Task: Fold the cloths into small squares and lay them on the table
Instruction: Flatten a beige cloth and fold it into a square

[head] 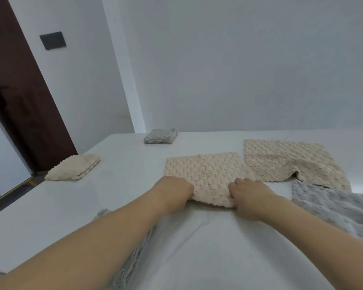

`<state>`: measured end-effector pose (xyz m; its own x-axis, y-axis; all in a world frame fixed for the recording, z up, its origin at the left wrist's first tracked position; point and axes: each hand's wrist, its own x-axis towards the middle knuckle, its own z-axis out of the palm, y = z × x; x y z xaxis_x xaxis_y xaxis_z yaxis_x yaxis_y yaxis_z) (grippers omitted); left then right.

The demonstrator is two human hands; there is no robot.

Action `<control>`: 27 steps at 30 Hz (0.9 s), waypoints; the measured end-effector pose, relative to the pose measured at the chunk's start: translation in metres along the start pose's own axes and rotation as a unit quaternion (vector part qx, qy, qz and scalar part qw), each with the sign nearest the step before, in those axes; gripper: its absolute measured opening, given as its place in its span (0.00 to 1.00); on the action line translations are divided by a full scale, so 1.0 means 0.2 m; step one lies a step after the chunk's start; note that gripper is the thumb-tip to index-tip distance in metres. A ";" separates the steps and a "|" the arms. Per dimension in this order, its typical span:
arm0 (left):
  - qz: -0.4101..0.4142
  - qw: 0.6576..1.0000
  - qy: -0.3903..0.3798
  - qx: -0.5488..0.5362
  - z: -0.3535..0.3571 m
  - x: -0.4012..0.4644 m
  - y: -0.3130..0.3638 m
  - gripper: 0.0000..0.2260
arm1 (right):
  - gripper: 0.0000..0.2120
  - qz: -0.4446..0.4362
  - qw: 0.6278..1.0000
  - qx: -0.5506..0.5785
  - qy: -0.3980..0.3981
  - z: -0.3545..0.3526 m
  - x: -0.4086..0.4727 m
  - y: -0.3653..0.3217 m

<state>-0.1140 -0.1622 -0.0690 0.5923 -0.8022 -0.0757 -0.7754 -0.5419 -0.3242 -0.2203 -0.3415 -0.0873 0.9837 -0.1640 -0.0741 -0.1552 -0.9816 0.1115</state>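
Nearest the camera, two bare forearms reach forward over a white worktop (40,222). A grey fleecy cloth (132,254) lies partly under the left forearm at the near edge, and a second grey cloth (333,206) lies rumpled at the near right, just beside the right forearm.

Past these, both hands meet the near edge of a beige waffle-textured cloth (205,170), which lies flat in the middle of the worktop as a folded rectangle. The left hand (172,192) has its fingers curled over the near left corner of that cloth, its grip closed on the fabric. The right hand (249,195) has its fingers curled on the near right part of the same edge, its grip likewise closed on the fabric. The cloth's near edge is lifted slightly between the two hands.

To the right and a little farther off, another beige cloth (285,162) lies spread out, one corner turned over, its left edge touching the held cloth and its near corner overlapping the right grey cloth.

Farther left, near the worktop's left edge, a beige folded square (73,167) rests alone. At the far edge sits a grey folded square (160,136), well apart from the others.

Behind stand a pale wall (239,59), a dark wall switch (53,40) and a dark brown door (19,97).
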 end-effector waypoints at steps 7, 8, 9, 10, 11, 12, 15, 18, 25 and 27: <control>-0.110 0.898 0.071 -0.421 -0.37 -0.02 -0.14 0.10 | 0.06 0.103 0.973 0.101 0.181 -0.36 -0.02 0.13; -0.117 0.869 0.065 -0.476 -0.43 -0.03 -0.18 0.11 | 0.06 0.108 0.960 0.120 0.230 -0.45 -0.02 0.16; -0.118 0.842 0.053 -0.524 -0.50 -0.03 -0.22 0.13 | 0.06 0.111 0.945 0.128 0.280 -0.54 -0.02 0.18; -0.119 0.818 0.039 -0.562 -0.54 -0.03 -0.26 0.14 | 0.06 0.113 0.929 0.126 0.329 -0.62 -0.02 0.20; -0.121 0.802 0.033 -0.584 -0.59 -0.04 -0.30 0.13 | 0.07 0.113 0.914 0.113 0.373 -0.69 0.00 0.21; -0.128 0.797 0.033 -0.589 -0.61 -0.04 -0.34 0.12 | 0.08 0.113 0.901 0.092 0.409 -0.75 0.01 0.21; -0.158 0.807 0.051 -0.567 -0.62 0.00 -0.41 0.11 | 0.07 0.116 0.888 0.034 0.443 -0.82 0.10 0.21; -0.167 0.847 0.070 -0.500 -0.53 0.09 -0.44 0.14 | 0.09 0.127 0.895 0.009 0.427 -0.76 0.24 0.21; -0.182 0.879 0.047 -0.438 -0.04 0.40 -0.51 0.13 | 0.08 0.126 0.947 -0.019 0.295 -0.29 0.70 0.23; -0.197 0.891 0.049 -0.406 0.08 0.50 -0.55 0.13 | 0.10 0.119 0.956 -0.019 0.268 -0.17 0.84 0.24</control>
<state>0.0333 -0.1790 -0.0560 0.8623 -0.5062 -0.0113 -0.4382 -0.7574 0.4841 -0.0584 -0.4130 -0.0602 0.8277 -0.2986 0.4752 -0.3869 -0.9169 0.0977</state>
